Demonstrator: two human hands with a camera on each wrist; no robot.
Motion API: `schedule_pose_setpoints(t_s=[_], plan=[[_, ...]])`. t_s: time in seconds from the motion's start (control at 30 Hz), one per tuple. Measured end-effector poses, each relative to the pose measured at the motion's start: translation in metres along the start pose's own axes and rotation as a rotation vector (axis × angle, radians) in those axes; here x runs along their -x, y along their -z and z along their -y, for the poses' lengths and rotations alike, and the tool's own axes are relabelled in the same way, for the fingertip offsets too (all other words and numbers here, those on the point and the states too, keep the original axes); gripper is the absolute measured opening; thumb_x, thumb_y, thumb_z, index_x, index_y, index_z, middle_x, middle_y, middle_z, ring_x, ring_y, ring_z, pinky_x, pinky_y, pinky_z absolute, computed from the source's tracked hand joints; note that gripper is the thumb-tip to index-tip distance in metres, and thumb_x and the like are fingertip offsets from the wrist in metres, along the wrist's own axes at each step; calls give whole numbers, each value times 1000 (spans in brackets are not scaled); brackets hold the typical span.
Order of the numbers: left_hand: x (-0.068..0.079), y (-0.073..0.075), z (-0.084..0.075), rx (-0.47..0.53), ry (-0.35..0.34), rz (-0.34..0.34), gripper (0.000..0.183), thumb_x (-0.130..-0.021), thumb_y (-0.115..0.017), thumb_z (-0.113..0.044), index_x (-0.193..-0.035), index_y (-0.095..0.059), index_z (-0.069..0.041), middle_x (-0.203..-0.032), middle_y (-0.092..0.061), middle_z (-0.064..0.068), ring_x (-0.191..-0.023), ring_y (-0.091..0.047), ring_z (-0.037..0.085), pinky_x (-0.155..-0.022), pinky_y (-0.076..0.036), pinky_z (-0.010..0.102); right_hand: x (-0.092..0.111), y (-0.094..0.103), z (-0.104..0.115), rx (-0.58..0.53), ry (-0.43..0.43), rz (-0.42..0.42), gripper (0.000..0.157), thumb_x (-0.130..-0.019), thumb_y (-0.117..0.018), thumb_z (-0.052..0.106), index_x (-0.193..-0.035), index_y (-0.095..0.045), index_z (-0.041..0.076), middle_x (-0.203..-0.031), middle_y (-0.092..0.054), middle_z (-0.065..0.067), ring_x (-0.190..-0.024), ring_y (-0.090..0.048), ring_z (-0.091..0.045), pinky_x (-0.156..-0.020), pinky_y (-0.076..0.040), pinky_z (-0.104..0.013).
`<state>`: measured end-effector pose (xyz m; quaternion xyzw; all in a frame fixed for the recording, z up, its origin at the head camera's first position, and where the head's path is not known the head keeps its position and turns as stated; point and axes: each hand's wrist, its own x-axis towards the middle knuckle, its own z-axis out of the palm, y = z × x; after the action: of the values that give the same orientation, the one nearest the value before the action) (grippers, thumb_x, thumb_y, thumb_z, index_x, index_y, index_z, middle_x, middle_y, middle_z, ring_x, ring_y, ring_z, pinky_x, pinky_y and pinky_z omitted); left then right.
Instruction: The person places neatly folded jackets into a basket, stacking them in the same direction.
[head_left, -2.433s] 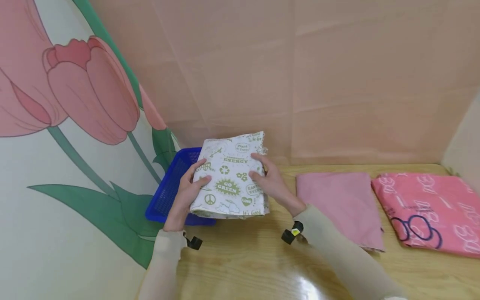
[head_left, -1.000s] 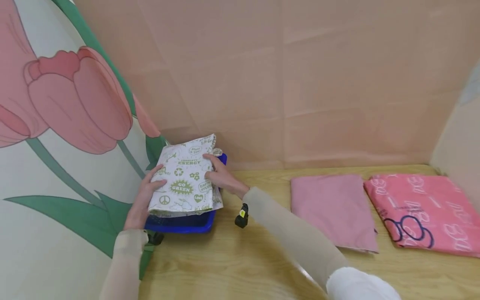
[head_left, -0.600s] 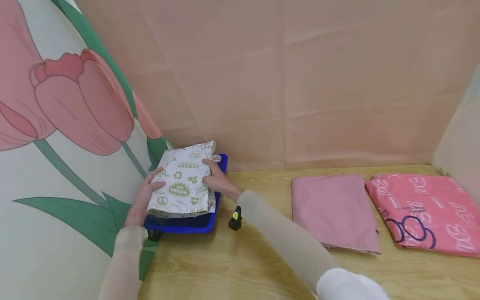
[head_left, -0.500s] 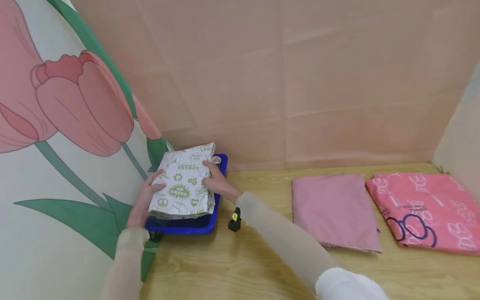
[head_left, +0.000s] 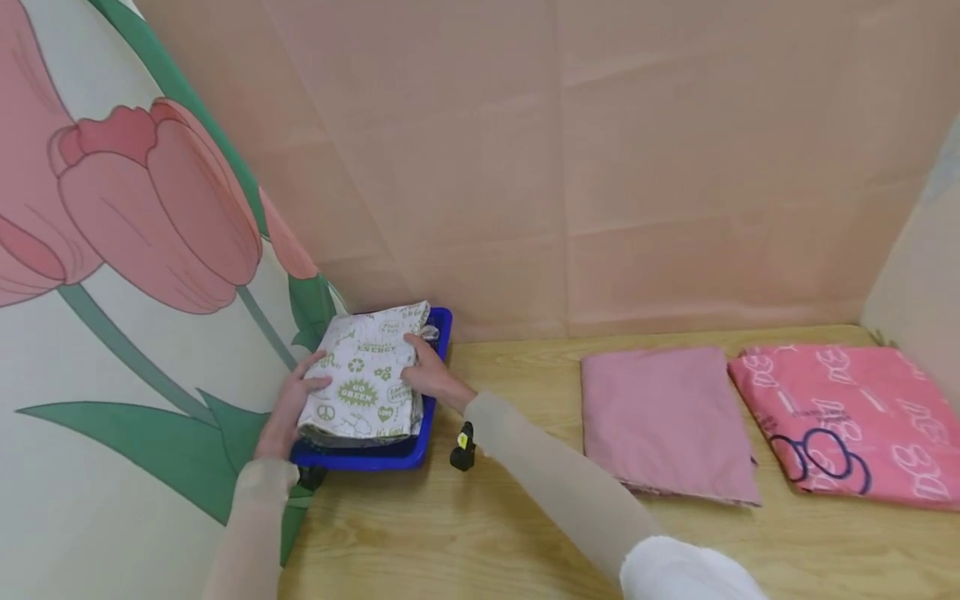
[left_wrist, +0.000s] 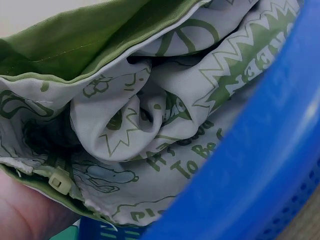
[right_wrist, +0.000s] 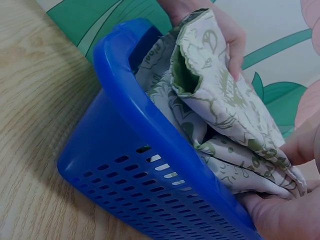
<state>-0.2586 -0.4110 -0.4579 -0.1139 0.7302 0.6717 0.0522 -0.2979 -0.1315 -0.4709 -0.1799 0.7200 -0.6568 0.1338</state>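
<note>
A folded white cloth [head_left: 366,379] with green printed words and pictures lies partly inside the blue plastic basket [head_left: 442,321]. My left hand [head_left: 287,408] grips its left edge, thumb on top. On the right edge my right hand [head_left: 435,375] pinches the folds between thumb and fingers. The left wrist view shows the cloth's loose inner folds, its green inside and a pale zip pull [left_wrist: 60,181]. Seen from the right wrist, several layers of the cloth [right_wrist: 225,105] stand above the perforated basket's rim [right_wrist: 145,115]. The basket's bottom is hidden.
Right of the basket on the wooden table [head_left: 480,533] lies a folded dusty-pink cloth [head_left: 667,425]. Beside it is a folded bright pink cloth [head_left: 847,417] with white print and a dark blue bow outline. A tulip-printed wall [head_left: 157,192] stands close at the left.
Both hands have carried the printed cloth left over the basket, then lowered it partly into it. The two pink cloths have stayed in place.
</note>
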Motion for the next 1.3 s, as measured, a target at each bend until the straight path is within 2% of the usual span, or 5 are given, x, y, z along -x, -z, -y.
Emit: schedule_pose_setpoints(t_s=[0.67,0.8,0.93,1.07,1.3], plan=[[-1,1,2,-127,7,-11,69,-111,-52,-13,-172,-22,-21,-174,-20,18,-98,-60,1,-87,-52,16,-1,-3,-2,56,-19,44,89,-90,-50,-9,-171,-17,5,-178,-19,-13,-164,-20,-28,-131,-25,-47],[0,2,-4,-31,-27,10,66,-114,-42,-9,-173,-12,-12,-175,-16,21,-126,-56,15,-109,-47,24,2,-3,0,84,-44,37,85,-95,-56,-1,-171,-18,7,-178,-21,-14,-163,-23,-32,-131,-25,-50],[1,0,-11,68,-76,51,66,-114,-35,-6,-172,-4,-7,-179,-6,19,-158,-26,40,-132,-26,46,4,-2,1,127,-51,-29,81,-97,-63,6,-169,-26,8,-174,-31,-17,-160,-31,-35,-130,-29,-51],[2,-4,-17,69,-81,76,67,-115,-39,-13,-172,-4,-8,-179,-7,19,-163,-17,44,-133,-20,54,7,1,4,136,-47,-77,79,-95,-65,9,-167,-32,9,-172,-35,-17,-157,-37,-37,-129,-32,-50],[4,-10,-20,73,-50,63,69,-115,-48,-18,-173,-11,-13,-178,-16,16,-158,-32,39,-131,-27,52,14,8,9,95,-26,-43,77,-98,-63,9,-168,-31,8,-170,-36,-21,-154,-40,-43,-126,-36,-53]])
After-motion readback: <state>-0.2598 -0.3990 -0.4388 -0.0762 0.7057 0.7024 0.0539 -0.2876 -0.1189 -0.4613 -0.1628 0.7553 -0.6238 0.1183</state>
